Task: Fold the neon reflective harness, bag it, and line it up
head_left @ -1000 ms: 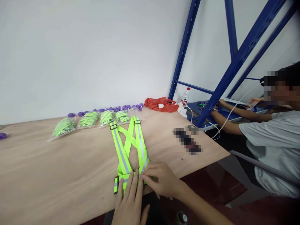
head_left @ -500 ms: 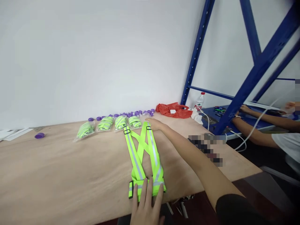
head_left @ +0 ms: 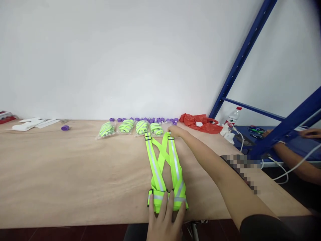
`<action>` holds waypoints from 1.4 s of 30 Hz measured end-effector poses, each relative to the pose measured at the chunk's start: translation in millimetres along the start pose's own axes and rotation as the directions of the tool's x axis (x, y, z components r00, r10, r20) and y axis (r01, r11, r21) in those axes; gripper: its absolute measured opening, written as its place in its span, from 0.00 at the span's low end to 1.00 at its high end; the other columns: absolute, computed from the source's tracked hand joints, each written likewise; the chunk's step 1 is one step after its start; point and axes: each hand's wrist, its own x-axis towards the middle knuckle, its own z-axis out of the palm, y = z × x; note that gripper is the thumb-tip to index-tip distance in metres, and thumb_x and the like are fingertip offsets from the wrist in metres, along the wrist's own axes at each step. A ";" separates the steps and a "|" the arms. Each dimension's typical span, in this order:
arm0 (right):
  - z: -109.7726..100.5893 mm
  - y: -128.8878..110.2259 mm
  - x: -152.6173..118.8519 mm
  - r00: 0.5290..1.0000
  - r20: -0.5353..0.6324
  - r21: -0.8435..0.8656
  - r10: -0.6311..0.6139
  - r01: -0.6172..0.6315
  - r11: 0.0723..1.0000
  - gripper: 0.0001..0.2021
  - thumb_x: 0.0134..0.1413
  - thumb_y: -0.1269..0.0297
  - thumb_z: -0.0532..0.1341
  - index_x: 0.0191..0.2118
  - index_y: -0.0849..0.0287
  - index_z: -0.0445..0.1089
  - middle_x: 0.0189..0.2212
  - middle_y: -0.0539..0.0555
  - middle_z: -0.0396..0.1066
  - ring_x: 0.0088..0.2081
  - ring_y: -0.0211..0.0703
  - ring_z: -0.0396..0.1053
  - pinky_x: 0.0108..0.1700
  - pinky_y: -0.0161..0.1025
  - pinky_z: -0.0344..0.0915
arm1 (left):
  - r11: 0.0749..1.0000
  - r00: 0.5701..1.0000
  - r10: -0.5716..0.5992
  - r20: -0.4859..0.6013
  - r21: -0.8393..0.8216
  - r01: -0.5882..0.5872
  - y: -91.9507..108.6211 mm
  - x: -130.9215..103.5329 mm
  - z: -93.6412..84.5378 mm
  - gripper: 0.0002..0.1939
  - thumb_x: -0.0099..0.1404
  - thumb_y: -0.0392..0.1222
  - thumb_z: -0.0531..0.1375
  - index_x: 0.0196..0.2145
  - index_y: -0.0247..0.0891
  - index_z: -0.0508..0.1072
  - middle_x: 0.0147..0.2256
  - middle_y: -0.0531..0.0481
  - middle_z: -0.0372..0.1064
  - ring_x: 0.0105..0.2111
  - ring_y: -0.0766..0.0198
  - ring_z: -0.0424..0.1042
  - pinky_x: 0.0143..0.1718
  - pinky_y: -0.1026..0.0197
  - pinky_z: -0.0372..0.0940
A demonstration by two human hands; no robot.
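The left hand (head_left: 164, 221) lies flat, fingers spread, pressing the near end of the vest (head_left: 164, 167) onto the table (head_left: 75, 180) at its front edge. From there the vest runs straight away, its straps crossing midway. The right hand (head_left: 175, 131) reaches to the far end, fingers together on the right strap's tip by a black buckle. Just beyond it lie four bagged vests (head_left: 130, 127) in a row, purple caps (head_left: 144, 119) behind them, and a red bag (head_left: 200, 122) to its right.
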 end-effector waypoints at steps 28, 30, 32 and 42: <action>137.2 -110.8 -297.4 0.699 -0.644 0.108 -0.311 0.485 0.868 0.20 0.65 0.72 0.53 0.61 0.58 0.66 0.57 0.59 0.72 0.60 0.47 0.68 0.60 0.46 0.70 | 0.982 0.985 0.005 0.175 -0.186 0.028 -23.0 6.6 -42.0 0.31 0.64 0.33 0.56 0.63 0.53 0.65 0.62 0.46 0.65 0.61 0.48 0.64 0.57 0.40 0.62; 144.4 -112.9 -303.4 0.714 -0.625 0.103 -0.314 0.475 0.874 0.22 0.65 0.71 0.54 0.64 0.59 0.63 0.59 0.60 0.70 0.63 0.48 0.64 0.62 0.47 0.68 | 0.985 0.987 0.023 0.159 -0.171 0.004 -26.7 3.8 -41.3 0.34 0.62 0.30 0.54 0.64 0.51 0.64 0.62 0.45 0.66 0.60 0.48 0.65 0.56 0.41 0.64; 147.0 -113.3 -303.5 0.728 -0.617 0.108 -0.300 0.456 0.884 0.23 0.65 0.68 0.57 0.64 0.61 0.62 0.60 0.62 0.69 0.64 0.50 0.63 0.62 0.48 0.67 | 0.982 0.988 0.054 0.144 -0.186 -0.027 -32.8 0.9 -40.6 0.32 0.63 0.30 0.54 0.65 0.44 0.63 0.62 0.44 0.66 0.60 0.50 0.66 0.56 0.44 0.66; 156.2 -128.8 -310.8 0.660 -0.698 0.059 -0.277 0.439 0.896 0.17 0.64 0.66 0.59 0.57 0.61 0.67 0.52 0.62 0.75 0.58 0.52 0.70 0.60 0.49 0.69 | 0.943 0.993 0.116 0.012 -0.315 -0.106 -63.1 -22.3 -39.6 0.18 0.69 0.32 0.54 0.53 0.44 0.73 0.56 0.45 0.72 0.56 0.53 0.71 0.54 0.50 0.71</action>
